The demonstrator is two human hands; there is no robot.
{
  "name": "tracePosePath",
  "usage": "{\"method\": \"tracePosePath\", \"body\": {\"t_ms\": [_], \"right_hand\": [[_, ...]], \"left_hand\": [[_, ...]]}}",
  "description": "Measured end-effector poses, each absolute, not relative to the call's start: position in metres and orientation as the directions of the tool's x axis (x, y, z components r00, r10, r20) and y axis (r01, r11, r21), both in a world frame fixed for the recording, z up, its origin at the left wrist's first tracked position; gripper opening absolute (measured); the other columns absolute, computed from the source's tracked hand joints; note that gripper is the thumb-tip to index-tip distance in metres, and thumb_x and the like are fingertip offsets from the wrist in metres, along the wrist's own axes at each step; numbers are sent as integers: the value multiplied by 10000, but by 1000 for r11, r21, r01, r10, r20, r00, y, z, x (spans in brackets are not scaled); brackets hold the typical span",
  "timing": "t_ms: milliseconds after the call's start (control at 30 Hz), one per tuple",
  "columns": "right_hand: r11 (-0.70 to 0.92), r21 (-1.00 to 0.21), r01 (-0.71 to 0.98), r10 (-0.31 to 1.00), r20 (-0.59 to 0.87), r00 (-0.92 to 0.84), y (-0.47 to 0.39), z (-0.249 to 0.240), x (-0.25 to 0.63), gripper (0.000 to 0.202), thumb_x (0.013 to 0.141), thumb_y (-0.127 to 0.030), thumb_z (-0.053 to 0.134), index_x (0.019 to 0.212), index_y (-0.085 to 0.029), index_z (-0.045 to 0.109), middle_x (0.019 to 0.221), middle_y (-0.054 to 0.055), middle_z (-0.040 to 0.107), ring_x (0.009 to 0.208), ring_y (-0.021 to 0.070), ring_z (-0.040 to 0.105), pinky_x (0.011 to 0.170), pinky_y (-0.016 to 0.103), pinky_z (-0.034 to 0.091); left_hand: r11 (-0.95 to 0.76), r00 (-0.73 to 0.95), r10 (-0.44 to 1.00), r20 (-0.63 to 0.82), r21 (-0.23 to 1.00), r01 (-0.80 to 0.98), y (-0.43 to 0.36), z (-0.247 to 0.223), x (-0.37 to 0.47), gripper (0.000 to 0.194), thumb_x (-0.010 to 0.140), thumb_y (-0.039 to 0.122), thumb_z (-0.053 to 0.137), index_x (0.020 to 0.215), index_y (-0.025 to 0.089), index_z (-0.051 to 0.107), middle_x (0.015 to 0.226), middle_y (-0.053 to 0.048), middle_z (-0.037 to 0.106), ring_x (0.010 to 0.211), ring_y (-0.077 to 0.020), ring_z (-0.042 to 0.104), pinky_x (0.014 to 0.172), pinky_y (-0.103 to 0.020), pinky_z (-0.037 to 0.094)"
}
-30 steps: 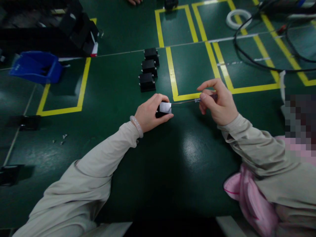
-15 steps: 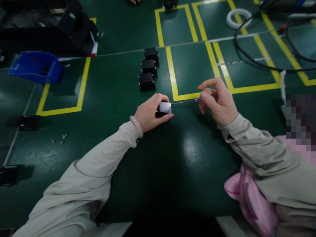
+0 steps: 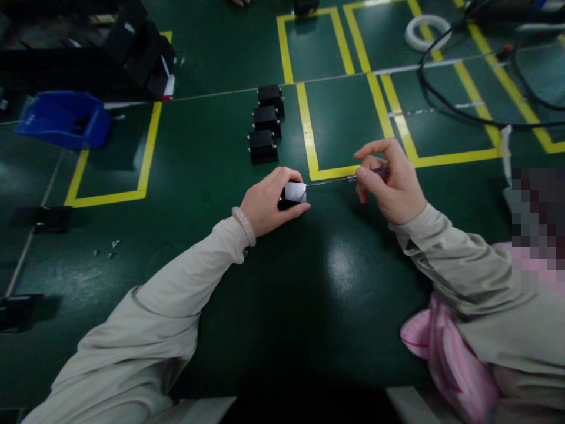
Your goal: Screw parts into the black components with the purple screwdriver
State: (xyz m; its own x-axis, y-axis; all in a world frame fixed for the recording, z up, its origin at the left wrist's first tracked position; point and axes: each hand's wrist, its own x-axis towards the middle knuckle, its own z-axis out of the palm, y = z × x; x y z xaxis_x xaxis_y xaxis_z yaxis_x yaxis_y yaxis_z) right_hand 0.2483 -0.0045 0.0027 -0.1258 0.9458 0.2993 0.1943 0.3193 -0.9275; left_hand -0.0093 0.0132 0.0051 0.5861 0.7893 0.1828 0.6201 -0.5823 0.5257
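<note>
**On the green table [image 3: 291, 306], we are working at one block [image 3: 295, 192]**

Our left hand [image 3: 276, 201] is gripping the block at the middle of the table, its pale face showing. Our right hand [image 3: 391, 182] is pinching one screwdriver [image 3: 329, 182], whose tip seems to be meeting the block's right end. We are judging this block to be partway through; whether a screw is going in or coming out, we cannot tell. Just beyond the left hand, three black blocks [image 3: 262, 144] are standing in a row, bright heads [image 3: 249, 149] showing on their sides; these we are taking as probably done, leaving the held one. Farther left, at least three loose screws [image 3: 115, 243] are lying, perhaps waiting for use, with two dark parts [image 3: 55, 219] left of them. Outward again, we are seeing one blue bin [image 3: 66, 135], one tape roll [image 3: 411, 39], a black cable [image 3: 498, 125] and, at the top edge, one other person's hand [image 3: 241, 2].
</note>
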Motion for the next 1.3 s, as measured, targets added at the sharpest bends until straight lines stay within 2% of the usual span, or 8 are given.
{"method": "tracePosePath", "body": {"t_ms": [167, 233, 433, 567, 800, 1033, 1300], "right_hand": [[260, -958, 116, 961, 246, -125, -6, 3, 247, 351, 924, -591, 636, 990, -265, 522, 472, -113, 330, 347, 97, 347, 351, 274, 360], [252, -959, 126, 963, 237, -125, -6, 3, 247, 348, 920, -585, 647, 987, -265, 528, 464, -117, 322, 340, 94, 327, 341, 273, 339], [310, -936, 168, 948, 290, -133, -5, 4, 248, 318, 916, -541, 670, 999, -271, 524, 526, -89, 444, 390, 106, 464, 389, 284, 346], [331, -924, 192, 942, 309, -134, -5, 5, 248, 306, 914, -522, 680, 1000, -268, 531, 551, -81, 461, 403, 105, 482, 402, 294, 347], [287, -946, 150, 954, 268, -135, -6, 4, 247, 326, 932, -565, 638, 979, -265, 521, 474, -108, 361, 350, 92, 374, 357, 271, 348], [316, -927, 200, 945, 289, -152, -6, 4, 248, 281, 946, -511, 639, 1013, -267, 517, 510, -93, 444, 383, 103, 458, 395, 278, 349], [303, -939, 163, 949, 282, -143, -5, 5, 247, 301, 948, -538, 627, 997, -265, 508, 504, -105, 383, 362, 97, 414, 367, 277, 331]], "left_hand": [[-593, 592, 782, 196, 525, 610, 13, 4, -10, 369, 899, 449, 656, 1134, 192, 534, 1105, -69, 637, 984, -220, 620, 845, -362, 501], [-599, 593, 779, 204, 524, 606, 13, 3, -10, 372, 900, 455, 653, 1133, 190, 535, 1099, -69, 637, 974, -218, 620, 833, -358, 500], [-596, 591, 781, 202, 526, 607, 14, 3, -11, 379, 900, 462, 651, 1136, 188, 538, 1100, -69, 635, 968, -221, 618, 822, -359, 502], [-592, 589, 784, 197, 523, 613, 13, 4, -10, 364, 900, 444, 650, 1133, 189, 536, 1104, -69, 636, 973, -221, 620, 826, -360, 503], [-591, 592, 783, 189, 522, 615, 13, 5, -10, 369, 901, 456, 647, 1132, 191, 532, 1103, -69, 636, 974, -222, 620, 835, -366, 507], [-579, 587, 790, 176, 526, 622, 13, 5, -10, 375, 894, 455, 657, 1135, 197, 531, 1110, -66, 635, 992, -225, 621, 857, -371, 508], [-593, 590, 783, 199, 529, 608, 13, 5, -10, 369, 896, 454, 654, 1133, 197, 534, 1101, -64, 636, 989, -224, 623, 852, -366, 503]]}}
